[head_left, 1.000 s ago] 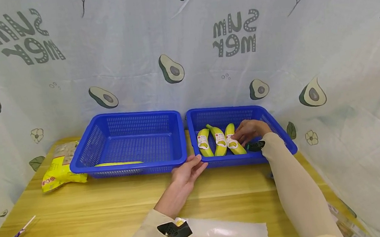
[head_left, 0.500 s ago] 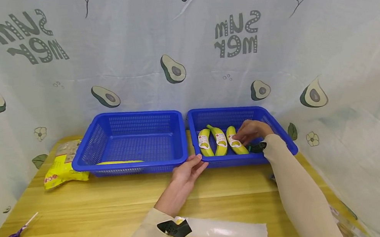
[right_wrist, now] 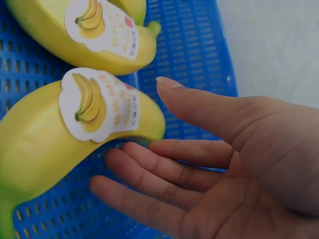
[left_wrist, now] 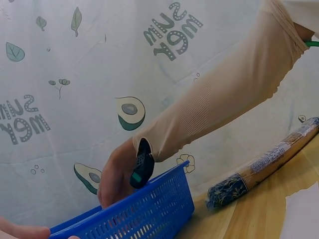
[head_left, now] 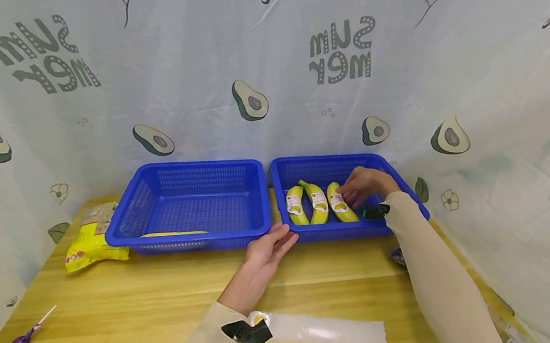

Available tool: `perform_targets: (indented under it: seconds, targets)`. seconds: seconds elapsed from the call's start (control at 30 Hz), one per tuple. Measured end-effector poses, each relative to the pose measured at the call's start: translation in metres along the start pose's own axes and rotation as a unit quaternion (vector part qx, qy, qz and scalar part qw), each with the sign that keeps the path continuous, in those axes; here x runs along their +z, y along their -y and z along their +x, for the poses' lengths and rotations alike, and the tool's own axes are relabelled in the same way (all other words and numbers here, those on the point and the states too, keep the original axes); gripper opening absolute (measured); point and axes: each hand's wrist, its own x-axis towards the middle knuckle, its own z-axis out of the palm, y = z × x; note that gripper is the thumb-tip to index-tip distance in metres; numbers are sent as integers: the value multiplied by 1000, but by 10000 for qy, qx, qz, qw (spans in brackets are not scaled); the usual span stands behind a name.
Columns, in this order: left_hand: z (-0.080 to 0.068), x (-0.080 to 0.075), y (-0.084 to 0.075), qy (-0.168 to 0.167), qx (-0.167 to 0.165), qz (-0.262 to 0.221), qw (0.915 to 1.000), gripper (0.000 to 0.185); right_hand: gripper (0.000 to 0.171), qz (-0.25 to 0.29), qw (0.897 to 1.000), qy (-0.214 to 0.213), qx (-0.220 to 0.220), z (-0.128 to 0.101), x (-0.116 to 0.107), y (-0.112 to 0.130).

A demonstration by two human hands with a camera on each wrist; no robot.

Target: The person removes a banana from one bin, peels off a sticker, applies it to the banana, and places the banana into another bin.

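- Fingers [right_wrist: 164, 179] of the right hand [head_left: 368, 184] are lying straight and loosely spread, gripping nothing, just beside the rightmost banana [head_left: 341, 210]; the wrist view is showing them almost touching its side, though contact cannot be told.
- That banana [right_wrist: 45, 149] is lying inside the right blue basket [head_left: 405, 194], smooth-skinned, yellow shading to green at one end, curved, and wearing a rounded white sticker printed with a small banana bunch.
- Two more bananas [head_left: 305, 207], likewise stickered, are lying side by side to its left in the same basket.
- The basket is showing as glossy blue plastic, rectangular, with perforated floor and slotted walls.
- The left hand [head_left: 266, 249] is resting with relaxed, open fingers against the front rim where the right basket is meeting the left blue basket [head_left: 129, 220].
- Both baskets are sitting on a pale wooden counter [head_left: 119, 316] with visible grain.
- A clear plastic sleeve [head_left: 332, 331], a yellow snack bag [head_left: 89, 251] and a purple lollipop [head_left: 21, 342] are lying on the counter.
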Motion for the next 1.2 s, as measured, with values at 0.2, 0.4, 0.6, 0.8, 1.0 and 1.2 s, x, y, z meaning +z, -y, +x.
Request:
perform_targets:
  seconds: [0.2,0.4,0.6,0.8,1.0,1.2]
  targets:
    - [-2,-3,-6,-23,-74,-93,9999,45,46,-410,9986,-194,-288,-7,-3,13]
    - [-7,-12,-12,365,-160,273,9988,47,51,-702,9951,-385,-576,-17,-4,24]
    - [-21,-29,-25,528,-266,537,9968,46,53,-1030,9901,-405,-866,-24,-4,38]
    - [-36,-50,-40,712,-359,802,9936,54,50,-1260,9843,-202,-1219,-33,4,59]
    - [-45,-67,-61,618,-213,1009,9927,51,47,-1437,9754,-40,-1673,-42,13,81]
    - [-52,-89,-90,557,-161,1006,9932,49,52,-1297,9681,208,-2134,-42,24,101]
